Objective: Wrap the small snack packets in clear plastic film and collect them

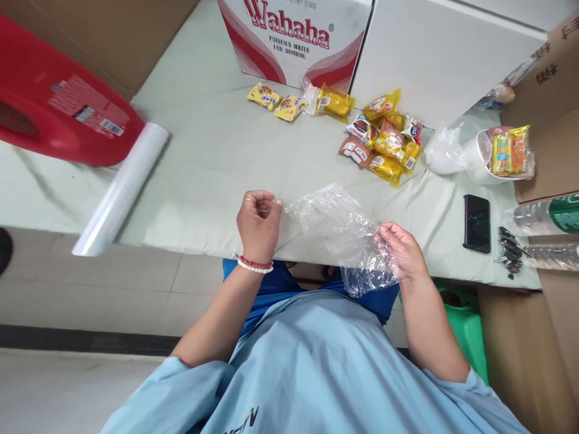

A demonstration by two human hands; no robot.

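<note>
Across the view, a cloth-covered worktop (217, 150) is stretching, while the person's light-blue shirt (325, 367) is filling the bottom, its lettering only partly showing. Along the far side a white box (443, 60) and a Wahaha carton (298, 51) are standing side by side, both running out of the top edge. A red jug (67, 90) is jutting in from the left, cut off by the frame, and a pale roll (122, 187) is lying slantwise beside it, one end poking past the near edge.

Clear plastic film (335, 220) is spreading, crumpled, between the hands, partly above the worktop and partly hanging over its near edge; its transparency is making it hard to say whether it is a bag or a sheet. The right hand (402, 253) is angling inward and pinching the film between thumb and fingers. The left hand (259, 229) is pointing away from the body, fingers curling and thumb near the forefinger; I cannot tell whether it is gripping the film's thin tip.

Beyond them, wrapped snacks (389, 143) are lying heaped, some hiding others. Towards the right, a dark phone (476, 223) is resting near keys (511, 250), which are blurring together.
</note>
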